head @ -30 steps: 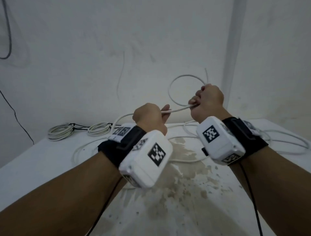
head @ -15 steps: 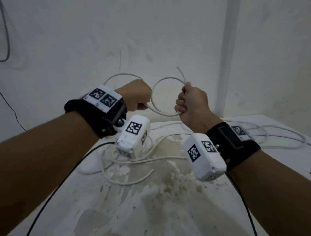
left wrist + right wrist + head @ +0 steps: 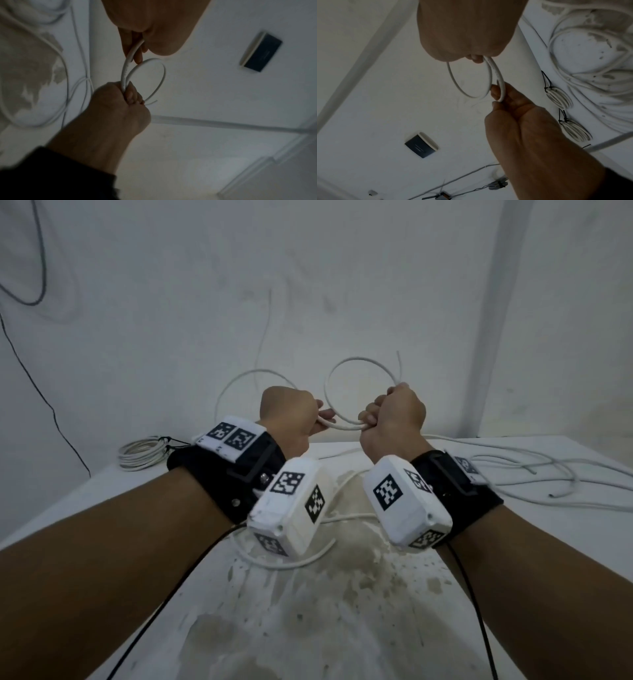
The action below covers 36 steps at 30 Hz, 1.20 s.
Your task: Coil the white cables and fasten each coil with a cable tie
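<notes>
Left hand (image 3: pixel 289 414) moved nearer right hand (image 3: pixel 394 412) | both hands grip thin looped white cable (image 3: pixel 342 426)

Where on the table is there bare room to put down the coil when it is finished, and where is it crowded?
The near part of the table, toward the person, is bare of cable, though its middle is stained. Bare too is the strip between the tied coil at the far left and the left hand. The far right is crowded with loose white cables; more loops lie under the wrists.
</notes>
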Tool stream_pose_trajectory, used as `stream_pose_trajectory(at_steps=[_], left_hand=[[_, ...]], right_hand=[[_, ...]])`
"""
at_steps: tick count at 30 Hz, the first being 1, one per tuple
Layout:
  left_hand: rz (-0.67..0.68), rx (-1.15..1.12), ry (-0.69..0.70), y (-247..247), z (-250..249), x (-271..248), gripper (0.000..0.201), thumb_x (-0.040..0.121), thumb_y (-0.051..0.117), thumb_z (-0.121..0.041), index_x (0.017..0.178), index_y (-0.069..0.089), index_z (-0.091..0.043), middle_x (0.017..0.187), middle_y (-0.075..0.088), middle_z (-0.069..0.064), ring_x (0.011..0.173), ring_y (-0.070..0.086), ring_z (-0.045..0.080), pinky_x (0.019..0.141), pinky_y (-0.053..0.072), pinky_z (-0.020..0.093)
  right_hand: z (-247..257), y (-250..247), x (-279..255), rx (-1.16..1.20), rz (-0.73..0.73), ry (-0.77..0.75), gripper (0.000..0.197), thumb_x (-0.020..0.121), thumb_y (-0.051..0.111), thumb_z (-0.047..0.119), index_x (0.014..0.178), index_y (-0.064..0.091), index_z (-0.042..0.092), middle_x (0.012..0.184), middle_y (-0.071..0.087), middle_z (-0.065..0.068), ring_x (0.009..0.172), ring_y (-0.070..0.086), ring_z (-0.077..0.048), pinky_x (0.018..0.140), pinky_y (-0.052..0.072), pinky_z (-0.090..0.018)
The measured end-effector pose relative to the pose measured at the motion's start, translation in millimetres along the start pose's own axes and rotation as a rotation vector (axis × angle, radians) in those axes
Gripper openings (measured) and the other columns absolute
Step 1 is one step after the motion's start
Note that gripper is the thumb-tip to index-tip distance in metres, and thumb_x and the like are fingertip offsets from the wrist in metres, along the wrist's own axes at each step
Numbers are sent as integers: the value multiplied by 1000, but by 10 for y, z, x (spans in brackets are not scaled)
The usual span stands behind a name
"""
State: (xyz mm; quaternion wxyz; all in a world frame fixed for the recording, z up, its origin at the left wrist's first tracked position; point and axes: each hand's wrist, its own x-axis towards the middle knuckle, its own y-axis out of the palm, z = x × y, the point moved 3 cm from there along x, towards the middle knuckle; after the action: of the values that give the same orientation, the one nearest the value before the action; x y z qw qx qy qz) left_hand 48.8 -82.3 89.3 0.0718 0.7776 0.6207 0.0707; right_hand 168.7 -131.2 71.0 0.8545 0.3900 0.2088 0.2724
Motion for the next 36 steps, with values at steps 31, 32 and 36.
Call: stream_pose_trajectory(at_steps=[31, 32, 36], left_hand=[[-85, 739, 558, -179, -182, 215, 19, 92, 53, -9, 82, 68, -6, 81, 72, 4, 69, 72, 28, 72, 60, 44], [-93, 781, 604, -178, -174, 230, 23, 95, 52, -15, 83, 69, -5, 81, 72, 3, 69, 71, 27, 71, 60, 43], [-44, 1019, 743, -167, -164, 263, 27, 97, 46, -15, 87, 67, -2, 85, 71, 9, 73, 67, 27, 72, 57, 45]], right_hand=[[-312, 46, -78, -238, 240, -45, 27, 107, 36, 23, 83, 46, 15, 44, 29, 8, 37, 24, -10, 36, 27, -22], [-311, 56, -78, -247, 235, -44, 28, 107, 36, 24, 82, 46, 15, 44, 29, 8, 36, 24, -10, 36, 27, -23], [-358, 76, -86, -237, 279, 0, 30, 107, 37, 21, 78, 43, 15, 47, 28, 6, 38, 23, -10, 36, 25, -22]])
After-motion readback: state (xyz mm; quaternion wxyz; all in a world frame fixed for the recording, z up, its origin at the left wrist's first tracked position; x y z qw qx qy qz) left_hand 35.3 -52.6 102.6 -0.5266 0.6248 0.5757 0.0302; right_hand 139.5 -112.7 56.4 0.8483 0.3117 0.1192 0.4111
